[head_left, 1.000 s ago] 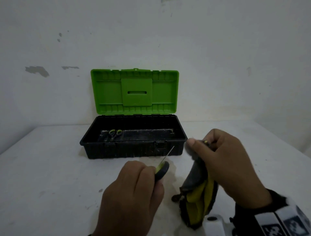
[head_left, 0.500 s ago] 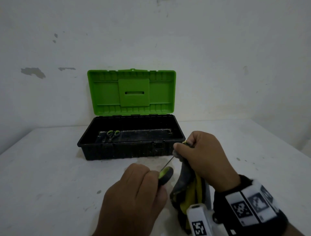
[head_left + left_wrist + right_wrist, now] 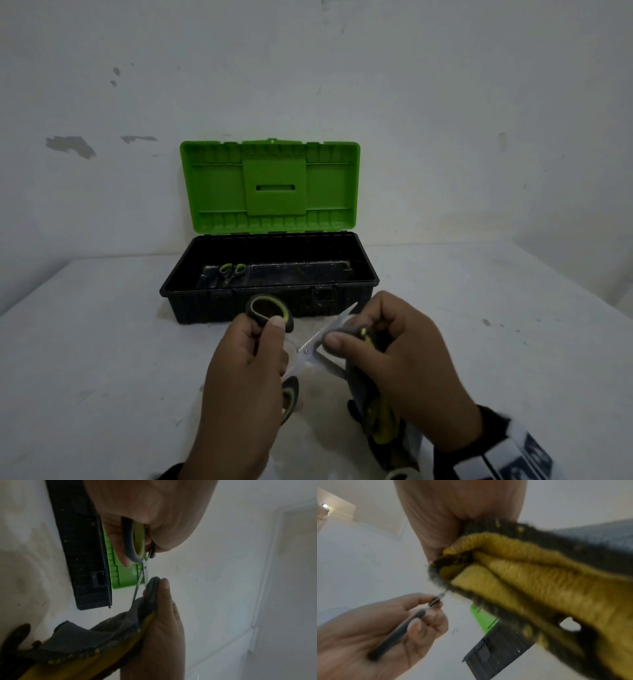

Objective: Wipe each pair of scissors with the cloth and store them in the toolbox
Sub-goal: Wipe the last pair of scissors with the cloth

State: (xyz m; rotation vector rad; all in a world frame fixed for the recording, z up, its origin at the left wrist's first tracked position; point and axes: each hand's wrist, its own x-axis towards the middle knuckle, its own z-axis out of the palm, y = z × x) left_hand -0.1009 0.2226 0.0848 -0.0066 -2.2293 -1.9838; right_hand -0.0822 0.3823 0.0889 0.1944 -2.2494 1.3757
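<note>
My left hand grips the grey-and-green handles of a pair of scissors over the table, just in front of the toolbox. Its blades are spread apart. My right hand pinches a grey-and-yellow cloth around one blade close to the pivot, and the rest of the cloth hangs down. In the left wrist view the blades run into the cloth. The toolbox stands open with its green lid upright. A second pair of scissors lies inside at the left.
The white table reaches to a white wall behind the toolbox. The right wrist view shows the cloth close up, my left hand below it and a corner of the toolbox.
The scissors have turned from edge-on to flat and their blades have spread apart. My right hand with the cloth has moved left and down the blade toward the pivot.
</note>
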